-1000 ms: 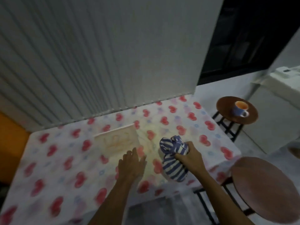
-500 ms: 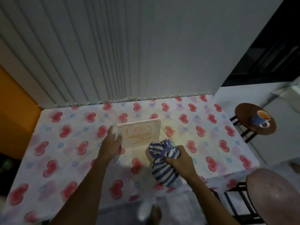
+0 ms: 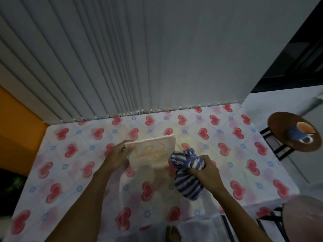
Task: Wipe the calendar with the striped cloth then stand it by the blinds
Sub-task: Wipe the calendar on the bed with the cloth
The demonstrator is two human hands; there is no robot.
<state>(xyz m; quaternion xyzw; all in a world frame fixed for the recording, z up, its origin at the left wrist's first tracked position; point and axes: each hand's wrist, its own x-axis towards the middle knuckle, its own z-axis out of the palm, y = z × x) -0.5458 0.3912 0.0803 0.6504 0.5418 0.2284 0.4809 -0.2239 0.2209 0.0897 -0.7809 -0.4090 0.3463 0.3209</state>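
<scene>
A cream spiral-bound desk calendar (image 3: pixel 152 152) with orange lettering is tilted up off the heart-print tablecloth (image 3: pixel 227 154). My left hand (image 3: pixel 118 156) grips the calendar's left edge. My right hand (image 3: pixel 205 169) is closed around a bunched blue-and-white striped cloth (image 3: pixel 187 173), just right of the calendar's lower right corner and touching or nearly touching it. White vertical blinds (image 3: pixel 139 58) hang behind the table's far edge.
A small round wooden stool (image 3: pixel 286 135) at the right carries a blue cup (image 3: pixel 301 134). Another round stool (image 3: pixel 304 217) stands at the lower right. An orange wall (image 3: pixel 15 123) borders the left. A bare foot (image 3: pixel 173 233) shows below the table's near edge.
My left hand went from resting flat on the table to gripping the calendar's left edge and lifting it. My right hand with the cloth came up beside the calendar. The view tilted upward.
</scene>
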